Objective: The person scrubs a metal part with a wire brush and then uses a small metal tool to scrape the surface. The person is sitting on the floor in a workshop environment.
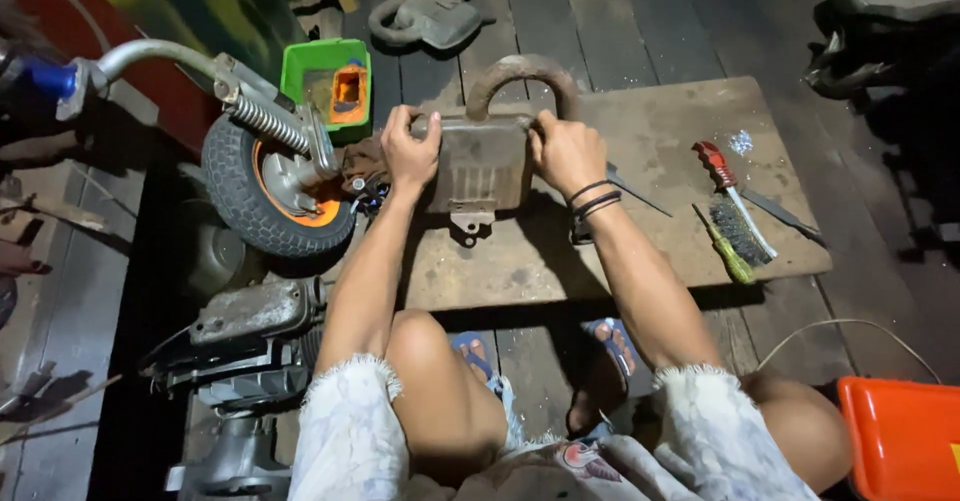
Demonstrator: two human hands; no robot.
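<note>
small wheel (pixel 275 186): knobby black rubber tyre, orange hub, coil spring w/ steel fork | green plastic tray (pixel 325 79) behind | left hand (pixel 410 151) fingers curled tight on muffler's left edge | muffler (pixel 480 156): boxy rusted metal, ribbed face, curved pipe on top, stands centre on plywood board (pixel 650 141) | right hand (pixel 565 151) grips its right edge | wire brush (pixel 735 226), red handle, bristly, on board at right

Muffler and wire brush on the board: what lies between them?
In the head view, between the rusty muffler and the wire brush lie the right hand, its banded wrist, and a thin dark rod on the board.
</note>
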